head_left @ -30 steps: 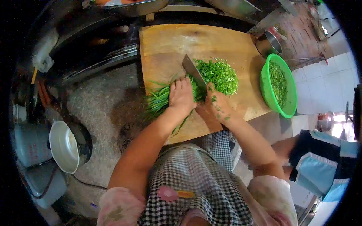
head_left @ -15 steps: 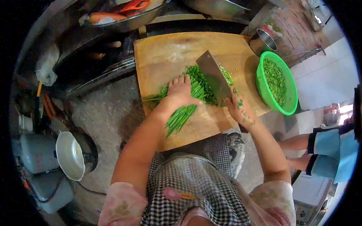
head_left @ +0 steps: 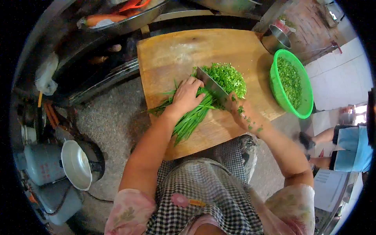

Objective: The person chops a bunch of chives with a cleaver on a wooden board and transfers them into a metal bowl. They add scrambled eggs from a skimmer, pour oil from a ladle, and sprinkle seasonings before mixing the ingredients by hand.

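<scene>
A wooden cutting board (head_left: 176, 49) lies in front of me. My left hand (head_left: 188, 95) presses down on a bunch of long green chives (head_left: 190, 119) lying across the board. My right hand (head_left: 243, 113), flecked with green bits, grips the handle of a cleaver (head_left: 211, 85) whose blade stands on the chives right beside my left fingers. A heap of chopped chives (head_left: 228, 77) sits just beyond the blade.
A green plastic bowl (head_left: 279, 92) of chopped greens rests at the board's right edge, a steel cup (head_left: 276, 38) behind it. A metal tray with carrots (head_left: 103, 19) stands at the back left. A pot with a lid (head_left: 74, 164) sits lower left. Another person's legs (head_left: 333, 147) are at right.
The cleaver, tilted flat and raised half a second ago, has come back down upright onto the chives beside my left hand. The chopped heap shows again beyond the blade.
</scene>
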The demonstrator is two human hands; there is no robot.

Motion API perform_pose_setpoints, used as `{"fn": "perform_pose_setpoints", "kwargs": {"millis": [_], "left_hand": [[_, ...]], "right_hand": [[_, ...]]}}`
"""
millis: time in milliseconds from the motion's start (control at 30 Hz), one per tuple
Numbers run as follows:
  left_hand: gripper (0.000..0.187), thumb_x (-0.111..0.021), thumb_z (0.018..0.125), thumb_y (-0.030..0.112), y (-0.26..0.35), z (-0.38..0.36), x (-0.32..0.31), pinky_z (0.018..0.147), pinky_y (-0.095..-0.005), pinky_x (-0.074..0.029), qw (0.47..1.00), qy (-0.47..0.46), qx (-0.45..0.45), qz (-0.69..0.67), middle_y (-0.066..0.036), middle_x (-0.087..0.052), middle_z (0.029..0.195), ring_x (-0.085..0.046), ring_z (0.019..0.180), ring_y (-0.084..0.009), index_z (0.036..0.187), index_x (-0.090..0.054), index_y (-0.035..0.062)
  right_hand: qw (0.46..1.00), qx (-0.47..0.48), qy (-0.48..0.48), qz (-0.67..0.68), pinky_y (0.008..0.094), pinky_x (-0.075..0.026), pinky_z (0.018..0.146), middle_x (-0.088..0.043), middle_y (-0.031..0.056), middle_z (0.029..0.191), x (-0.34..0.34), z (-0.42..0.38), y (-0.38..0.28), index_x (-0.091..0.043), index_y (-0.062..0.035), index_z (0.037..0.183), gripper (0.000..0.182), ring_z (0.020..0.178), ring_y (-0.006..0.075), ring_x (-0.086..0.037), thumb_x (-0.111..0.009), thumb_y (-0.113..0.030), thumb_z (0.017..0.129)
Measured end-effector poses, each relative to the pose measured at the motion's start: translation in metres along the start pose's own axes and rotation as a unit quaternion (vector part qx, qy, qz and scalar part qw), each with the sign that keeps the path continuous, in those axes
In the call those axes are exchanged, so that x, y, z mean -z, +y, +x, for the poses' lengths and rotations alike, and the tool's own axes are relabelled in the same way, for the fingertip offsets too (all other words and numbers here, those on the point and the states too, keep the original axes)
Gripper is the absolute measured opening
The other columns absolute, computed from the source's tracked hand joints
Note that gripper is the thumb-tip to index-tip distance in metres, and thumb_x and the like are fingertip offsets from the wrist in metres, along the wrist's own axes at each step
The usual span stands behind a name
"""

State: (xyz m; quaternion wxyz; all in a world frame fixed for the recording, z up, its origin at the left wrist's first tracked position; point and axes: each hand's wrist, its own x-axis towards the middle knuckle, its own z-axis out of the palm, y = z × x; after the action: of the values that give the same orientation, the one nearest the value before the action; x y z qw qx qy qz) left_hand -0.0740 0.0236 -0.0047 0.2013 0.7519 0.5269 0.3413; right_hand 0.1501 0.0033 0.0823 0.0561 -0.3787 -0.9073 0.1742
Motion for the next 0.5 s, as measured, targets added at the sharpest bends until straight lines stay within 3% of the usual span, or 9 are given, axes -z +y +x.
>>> {"fn": "perform_pose_setpoints", "kwargs": {"millis": [100, 167, 267, 300, 400, 500], "left_hand": [[0.029, -0.067, 0.073, 0.015, -0.003, 0.0, -0.001, 0.083, -0.0416, -0.041, 1.0, 0.007, -0.017, 0.025, -0.014, -0.05, 0.099, -0.049, 0.097, -0.0333, 0.097, -0.053, 0.0079], [0.027, -0.066, 0.074, 0.015, 0.0, 0.001, -0.001, 0.084, -0.041, -0.041, 0.999, 0.011, -0.014, 0.032, -0.013, -0.051, 0.099, -0.048, 0.097, -0.0328, 0.097, -0.054, 0.0072], [0.026, -0.066, 0.074, 0.015, 0.008, -0.009, 0.003, 0.086, -0.0399, -0.04, 0.999, 0.001, 0.012, 0.034, -0.012, -0.052, 0.099, -0.048, 0.097, -0.0322, 0.095, -0.055, 0.0062], [0.025, -0.066, 0.074, 0.015, 0.009, -0.008, 0.003, 0.086, -0.04, -0.04, 0.999, -0.004, 0.018, 0.04, -0.012, -0.052, 0.099, -0.048, 0.096, -0.0323, 0.095, -0.055, 0.0063], [0.025, -0.066, 0.073, 0.014, 0.009, -0.007, 0.002, 0.085, -0.0402, -0.04, 0.999, 0.045, 0.009, 0.019, -0.012, -0.052, 0.098, -0.048, 0.096, -0.0329, 0.095, -0.056, 0.0064], [0.026, -0.067, 0.073, 0.013, 0.002, -0.006, -0.002, 0.084, -0.0404, -0.041, 0.999, 0.052, -0.006, 0.014, -0.012, -0.051, 0.097, -0.048, 0.095, -0.0333, 0.095, -0.056, 0.0063]], "right_hand": [[0.999, -0.04, -0.032, 0.011, 0.0418, -0.047, 0.056, -0.056, 0.0221, 0.071, 0.001, 0.019, -0.005, -0.038, 0.0035, 0.103, 0.047, 0.069, 0.0384, -0.058, -0.066, -0.016, 0.071], [0.995, -0.096, -0.024, -0.002, 0.0415, -0.048, 0.056, -0.056, 0.022, 0.071, 0.008, 0.037, -0.034, -0.039, 0.0038, 0.104, 0.05, 0.069, 0.0383, -0.058, -0.068, -0.016, 0.069], [0.994, -0.1, 0.027, 0.042, 0.0406, -0.048, 0.055, -0.056, 0.0215, 0.071, -0.019, 0.04, -0.003, -0.04, 0.0029, 0.104, 0.048, 0.067, 0.0383, -0.058, -0.068, -0.015, 0.068], [0.994, -0.038, 0.094, 0.035, 0.0396, -0.047, 0.053, -0.056, 0.0204, 0.069, -0.017, 0.028, 0.0, -0.041, 0.0013, 0.103, 0.048, 0.065, 0.0377, -0.057, -0.068, -0.016, 0.068], [0.997, -0.066, 0.028, 0.011, 0.0415, -0.044, 0.053, -0.053, 0.023, 0.078, 0.001, 0.009, -0.004, -0.041, 0.0007, 0.11, 0.033, 0.066, 0.0381, -0.055, -0.052, 0.0, 0.079], [1.0, -0.028, -0.002, -0.006, 0.0418, -0.046, 0.054, -0.055, 0.0203, 0.07, -0.017, 0.008, 0.01, -0.041, 0.0007, 0.103, 0.039, 0.066, 0.0377, -0.057, -0.061, -0.012, 0.073]]}}
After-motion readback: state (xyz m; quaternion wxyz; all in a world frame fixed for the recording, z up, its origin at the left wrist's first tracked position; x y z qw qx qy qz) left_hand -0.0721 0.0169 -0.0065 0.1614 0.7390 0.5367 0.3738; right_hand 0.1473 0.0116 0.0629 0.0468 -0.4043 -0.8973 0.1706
